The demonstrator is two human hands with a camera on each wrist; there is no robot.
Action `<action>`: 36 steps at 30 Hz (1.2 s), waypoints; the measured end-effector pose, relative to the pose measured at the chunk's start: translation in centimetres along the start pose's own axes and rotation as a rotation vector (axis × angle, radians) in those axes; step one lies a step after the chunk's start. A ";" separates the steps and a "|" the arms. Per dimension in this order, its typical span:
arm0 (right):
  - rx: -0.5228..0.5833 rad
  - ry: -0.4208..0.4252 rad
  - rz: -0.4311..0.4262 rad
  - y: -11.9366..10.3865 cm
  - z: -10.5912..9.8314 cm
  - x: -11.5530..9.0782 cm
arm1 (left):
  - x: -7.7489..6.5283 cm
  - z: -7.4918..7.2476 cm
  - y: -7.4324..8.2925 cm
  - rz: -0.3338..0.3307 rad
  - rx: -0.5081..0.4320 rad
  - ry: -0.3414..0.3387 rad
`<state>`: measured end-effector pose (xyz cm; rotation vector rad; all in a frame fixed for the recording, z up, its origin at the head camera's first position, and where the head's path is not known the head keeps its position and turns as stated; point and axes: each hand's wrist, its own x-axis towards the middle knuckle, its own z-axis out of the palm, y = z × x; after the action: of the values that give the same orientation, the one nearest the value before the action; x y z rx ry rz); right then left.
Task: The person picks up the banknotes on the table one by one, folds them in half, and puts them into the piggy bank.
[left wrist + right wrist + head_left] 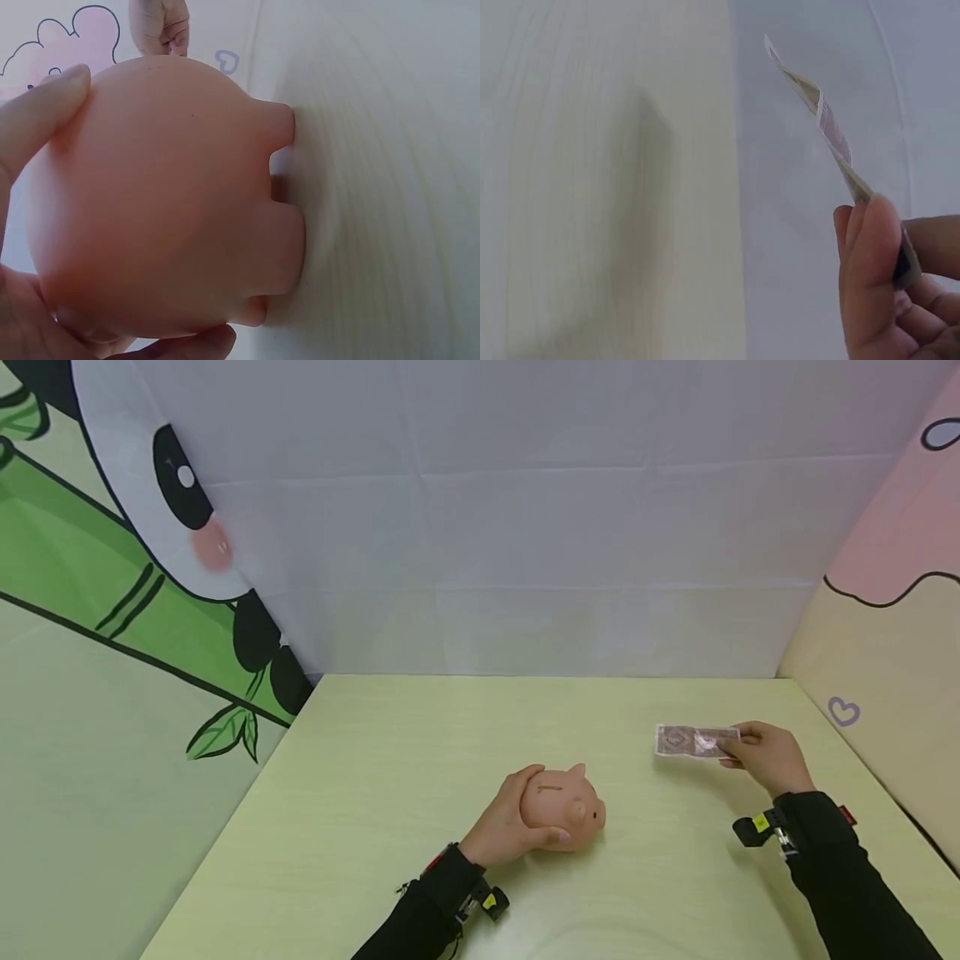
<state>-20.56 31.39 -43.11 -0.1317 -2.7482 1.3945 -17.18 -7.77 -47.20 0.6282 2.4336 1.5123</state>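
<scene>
A pink piggy bank (558, 814) stands on the table, its snout toward the right and a coin slot on top of its back. My left hand (510, 822) grips it round the rear and sides, with the thumb along the near side. In the left wrist view the piggy bank (157, 202) fills the middle, its feet against the tabletop. To the right, my right hand (768, 756) pinches a banknote (686, 742) at one end between thumb and fingers. Seen edge-on in the right wrist view, the banknote (829, 131) is creased and held above the table.
The pale wood-look table (375, 760) meets a white cloth wall (525, 543) at the back. A panda and bamboo print (112, 552) covers the left wall. On the right is a pink and cream wall (892, 660). Both wrists carry small cameras.
</scene>
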 end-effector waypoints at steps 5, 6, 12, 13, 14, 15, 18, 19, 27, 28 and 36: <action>0.021 0.016 -0.058 -2.1 0.8 -0.5 | -0.1 0.0 0.0 -0.003 -0.005 0.001; 0.028 0.019 -0.068 -2.6 1.0 -0.7 | -0.1 0.0 -0.1 -0.003 -0.007 0.001; 0.085 0.030 -0.135 -5.4 2.5 -1.4 | -0.1 -0.2 -0.1 -0.001 -0.006 0.002; 0.094 0.029 -0.147 -5.9 2.7 -1.6 | -0.1 -0.2 -0.1 -0.001 -0.005 0.002; 0.103 0.029 -0.159 -6.3 3.0 -1.7 | -0.1 -0.2 -0.1 -0.002 -0.004 0.002; 0.114 0.028 -0.170 -6.7 3.2 -1.9 | -0.1 -0.2 -0.1 -0.001 -0.002 0.002; 0.161 0.019 -0.201 -7.8 4.0 -2.3 | -0.1 -0.2 0.0 -0.003 -0.007 0.000; 0.179 0.015 -0.210 -8.1 4.3 -2.4 | -0.1 -0.3 0.0 -0.004 -0.008 0.000; 0.296 -0.025 -0.251 -10.1 6.0 -3.4 | -0.1 -1.5 0.7 0.004 -0.068 0.019; 0.305 -0.029 -0.256 -10.3 6.2 -3.5 | -0.2 -1.7 1.0 0.010 -0.076 0.022; 0.399 -0.058 -0.291 -11.5 8.1 -3.8 | -0.3 -3.3 3.1 0.046 -0.094 0.105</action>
<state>-18.08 17.76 -38.59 0.3170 -2.3418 1.8327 -17.47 -9.34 -42.99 0.6044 2.4222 1.7074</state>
